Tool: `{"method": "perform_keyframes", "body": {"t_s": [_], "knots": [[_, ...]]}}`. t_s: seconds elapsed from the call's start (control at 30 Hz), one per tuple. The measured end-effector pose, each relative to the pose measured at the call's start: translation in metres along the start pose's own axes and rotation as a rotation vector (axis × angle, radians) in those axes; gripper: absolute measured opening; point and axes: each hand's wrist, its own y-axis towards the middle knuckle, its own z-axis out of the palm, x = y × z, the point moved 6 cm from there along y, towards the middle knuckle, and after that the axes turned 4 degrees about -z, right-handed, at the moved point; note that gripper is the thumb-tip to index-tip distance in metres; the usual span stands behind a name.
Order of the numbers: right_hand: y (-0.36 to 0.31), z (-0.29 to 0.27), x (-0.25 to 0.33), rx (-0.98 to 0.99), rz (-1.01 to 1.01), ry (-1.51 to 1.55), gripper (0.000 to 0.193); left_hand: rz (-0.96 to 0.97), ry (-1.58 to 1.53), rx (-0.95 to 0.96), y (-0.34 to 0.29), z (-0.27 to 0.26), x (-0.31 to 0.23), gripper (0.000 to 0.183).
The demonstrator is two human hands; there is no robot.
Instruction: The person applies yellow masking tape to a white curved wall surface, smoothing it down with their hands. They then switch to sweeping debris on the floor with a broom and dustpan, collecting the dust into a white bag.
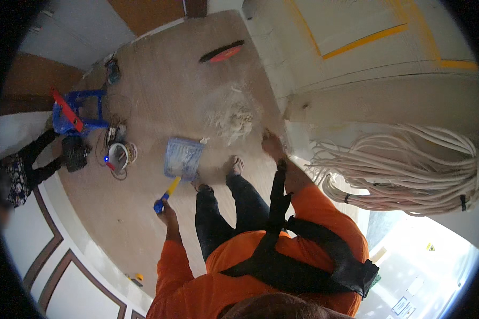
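My left hand (167, 211) grips the blue and yellow handle (165, 196) of a light blue dustpan (183, 157) that rests on the dusty floor. My right hand (271, 143) reaches out to the foot of a white wall corner (295, 114), just right of a pile of pale debris (233, 119). At this size I cannot make out its fingers or anything in them. The dustpan lies left of the pile, a little apart from it. My bare feet (234, 165) stand between the two hands, and orange sleeves cover both arms.
A thick bundle of white cables (404, 170) hangs at the right. A blue stool (77, 111) with a red level, a small cable coil (121, 154) and a crouching person in dark sleeves (34, 157) are at the left. A red oval object (222, 52) lies farther off.
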Motion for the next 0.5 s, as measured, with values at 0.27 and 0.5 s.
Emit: {"method": "perform_keyframes", "body": {"t_s": [0.27, 0.5], "knots": [[-0.025, -0.035, 0.083, 0.264, 0.129, 0.118, 0.028, 0.079, 0.061, 0.14, 0.001, 0.018, -0.04, 0.023], [-0.239, 0.023, 0.082, 0.202, 0.196, 0.136, 0.029, 0.049, -0.071, 0.21, 0.027, 0.025, -0.003, 0.035]]}}
